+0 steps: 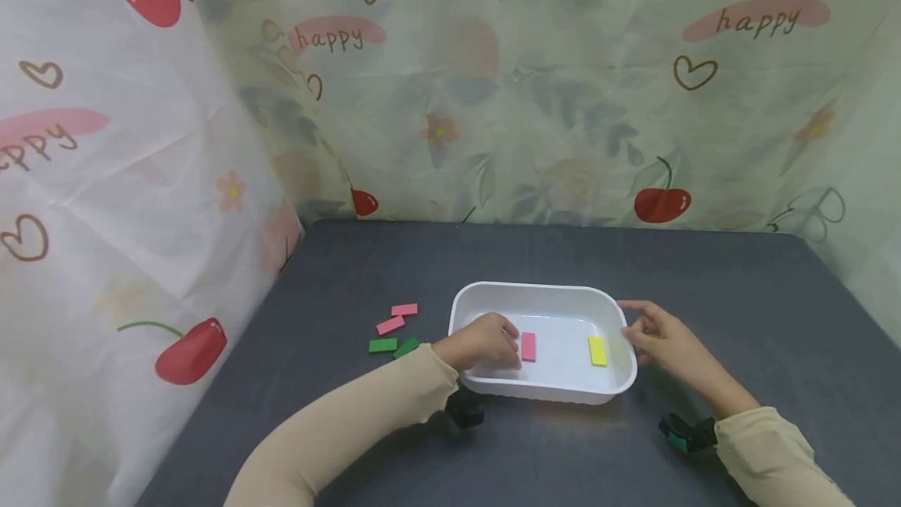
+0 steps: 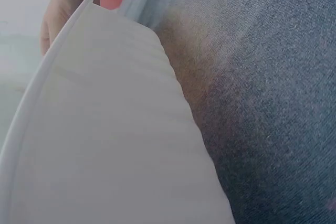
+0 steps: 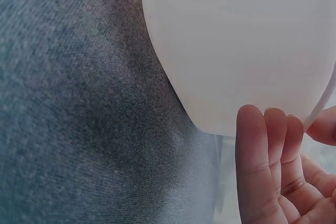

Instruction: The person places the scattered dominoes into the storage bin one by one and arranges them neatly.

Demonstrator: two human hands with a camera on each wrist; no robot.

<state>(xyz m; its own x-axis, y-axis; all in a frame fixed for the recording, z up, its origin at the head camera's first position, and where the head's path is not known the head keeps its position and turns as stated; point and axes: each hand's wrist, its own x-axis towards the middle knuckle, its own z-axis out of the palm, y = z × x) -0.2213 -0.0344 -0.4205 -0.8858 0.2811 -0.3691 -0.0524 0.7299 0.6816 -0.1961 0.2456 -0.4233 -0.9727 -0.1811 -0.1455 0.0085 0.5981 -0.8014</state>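
A white tray (image 1: 563,393) stands on the dark table. Inside it lie a pink block (image 1: 529,346), near the middle, and a yellow block (image 1: 597,351) toward the right end. My left hand (image 1: 486,343) reaches over the tray's left end, fingers bent downward just left of the pink block; I cannot tell whether they hold anything. At the opposite end my right hand (image 1: 662,339) grips the tray by its rim. The right wrist view shows several fingers (image 3: 253,156) of it against the outer wall, with another digit at the rim.
Left of the tray lie two pink blocks (image 1: 390,325) and two green blocks (image 1: 383,345), one green block partly behind the left sleeve (image 1: 373,397). A patterned curtain (image 1: 493,100) hangs along the table's back and left. Each wrist carries a black device (image 1: 690,434).
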